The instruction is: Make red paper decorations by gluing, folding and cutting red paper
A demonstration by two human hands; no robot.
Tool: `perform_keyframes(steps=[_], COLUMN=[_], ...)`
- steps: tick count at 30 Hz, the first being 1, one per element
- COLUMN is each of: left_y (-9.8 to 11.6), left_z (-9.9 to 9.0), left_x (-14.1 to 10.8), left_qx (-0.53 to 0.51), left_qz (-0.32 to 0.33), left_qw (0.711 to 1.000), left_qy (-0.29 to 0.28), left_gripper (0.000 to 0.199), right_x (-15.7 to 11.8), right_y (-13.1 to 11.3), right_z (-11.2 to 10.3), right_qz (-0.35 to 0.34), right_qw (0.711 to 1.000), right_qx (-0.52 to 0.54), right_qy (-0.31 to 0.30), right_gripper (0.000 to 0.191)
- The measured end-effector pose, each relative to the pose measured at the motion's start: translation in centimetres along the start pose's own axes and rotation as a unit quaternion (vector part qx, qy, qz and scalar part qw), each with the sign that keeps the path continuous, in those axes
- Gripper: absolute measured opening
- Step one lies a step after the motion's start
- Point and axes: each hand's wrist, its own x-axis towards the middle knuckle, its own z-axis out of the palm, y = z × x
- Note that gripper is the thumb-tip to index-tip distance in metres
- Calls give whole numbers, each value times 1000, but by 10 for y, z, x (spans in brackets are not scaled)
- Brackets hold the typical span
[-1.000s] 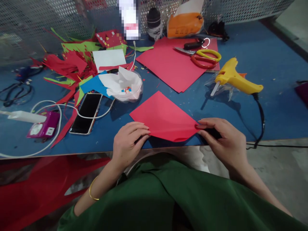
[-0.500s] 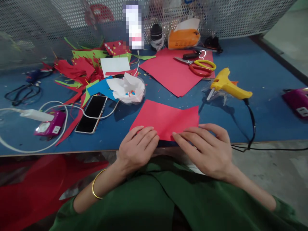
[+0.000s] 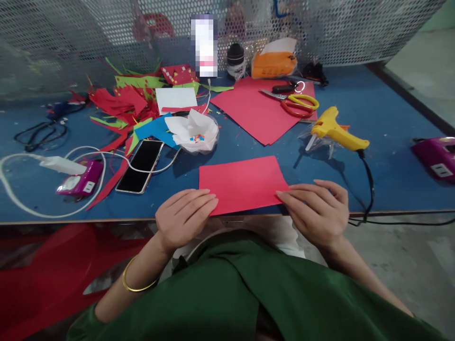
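Observation:
A sheet of red paper (image 3: pixel 245 183) lies near the table's front edge, wider than it is deep. My left hand (image 3: pixel 183 218) grips its lower left corner, fingers together on top and the thumb out of sight. At the lower right corner, my right hand (image 3: pixel 318 213) pinches the paper between its fingertips. The sheet looks nearly flat, with a straight front edge between the hands. Larger red sheets (image 3: pixel 256 109) lie behind it, with scissors (image 3: pixel 298 105) with red and yellow handles on top.
A yellow glue gun (image 3: pixel 336 130) rests to the right. On the left are a phone (image 3: pixel 140 166), a purple power adapter (image 3: pixel 81 180) with a white cable, and coloured paper scraps (image 3: pixel 121 102). A bowl (image 3: pixel 195 132) lined with white tissue holds small bits. Perforated mesh (image 3: pixel 320 28) stands behind.
My hands have moved apart to the paper's two front corners. The paper, bent and creased before, now lies flatter and looks narrower. The view has shifted slightly.

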Motion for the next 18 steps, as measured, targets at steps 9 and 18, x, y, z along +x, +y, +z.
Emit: perform_keyframes(steps=[9,18], left_y=[41,2], left_z=[7,22], left_x=[31,-4], left_qx=[2,-73], left_qz=[70,-96], left_qw=[997,990], left_qy=[-34,-67], left_gripper=[27,17], right_x=[-7,-21], right_y=[-27,-13], right_z=[17,18], right_qz=[8,102], right_qw=[989,969], right_qx=[93,200], right_qy=[-114,-102], right_gripper=[30,37])
